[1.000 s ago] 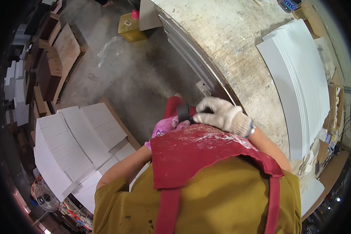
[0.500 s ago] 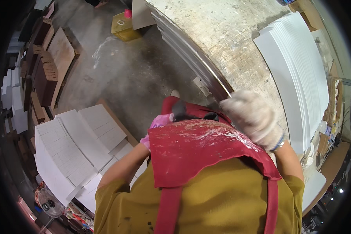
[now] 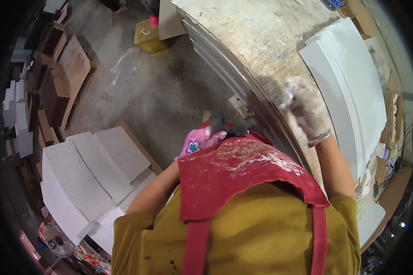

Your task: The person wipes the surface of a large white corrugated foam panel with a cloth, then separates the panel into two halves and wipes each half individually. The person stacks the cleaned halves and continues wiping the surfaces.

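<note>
My left hand, in a pink glove with a flower print, is closed at the top of my red apron, against a dark strap-like object whose kind I cannot make out. My right hand wears a dirty whitish work glove. It is over the worn worktable, close to the table's edge, with its fingers curled in. Whatever they may hold is hidden. White smears mark both the apron and this glove.
A fanned stack of white sheets lies right of my right hand. White boards are piled at my left. Brown panels stand farther left. A yellow container is on the floor, and a fan is at the lower left.
My right hand has moved up and right, farther over the tabletop. The thin pale line seen at its fingers no longer shows. My left hand has come up and right, showing more of its glove.
</note>
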The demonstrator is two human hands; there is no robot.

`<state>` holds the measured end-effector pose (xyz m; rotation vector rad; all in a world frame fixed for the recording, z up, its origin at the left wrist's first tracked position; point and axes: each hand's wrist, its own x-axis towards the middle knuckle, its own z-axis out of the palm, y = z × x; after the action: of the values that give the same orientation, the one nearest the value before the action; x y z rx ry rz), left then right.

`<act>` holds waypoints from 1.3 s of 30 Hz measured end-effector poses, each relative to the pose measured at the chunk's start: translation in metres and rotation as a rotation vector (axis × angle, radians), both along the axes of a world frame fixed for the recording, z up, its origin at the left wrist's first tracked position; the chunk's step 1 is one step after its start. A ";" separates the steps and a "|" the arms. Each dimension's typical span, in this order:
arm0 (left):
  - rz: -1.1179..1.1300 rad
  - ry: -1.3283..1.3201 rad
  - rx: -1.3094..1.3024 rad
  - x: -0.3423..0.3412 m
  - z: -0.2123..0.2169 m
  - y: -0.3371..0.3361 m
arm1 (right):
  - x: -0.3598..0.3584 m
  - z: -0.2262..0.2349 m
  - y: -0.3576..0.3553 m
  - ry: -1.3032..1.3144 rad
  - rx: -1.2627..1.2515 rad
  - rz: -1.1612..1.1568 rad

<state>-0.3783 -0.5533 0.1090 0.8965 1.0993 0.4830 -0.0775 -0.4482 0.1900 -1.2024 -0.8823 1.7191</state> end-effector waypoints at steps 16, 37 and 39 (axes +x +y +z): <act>-0.069 0.127 0.033 -0.017 -0.005 -0.024 | -0.071 -0.052 -0.028 -0.420 0.316 1.226; -0.107 0.149 0.055 -0.013 -0.029 -0.029 | -0.053 -0.059 -0.059 -0.610 0.483 1.312; -0.111 0.151 0.063 -0.013 -0.029 -0.029 | -0.049 -0.060 -0.066 -0.496 0.408 1.217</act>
<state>-0.3913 -0.5821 0.0800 1.0571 1.1696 0.3644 -0.1264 -0.5137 0.1296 -0.8150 -2.4891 1.9146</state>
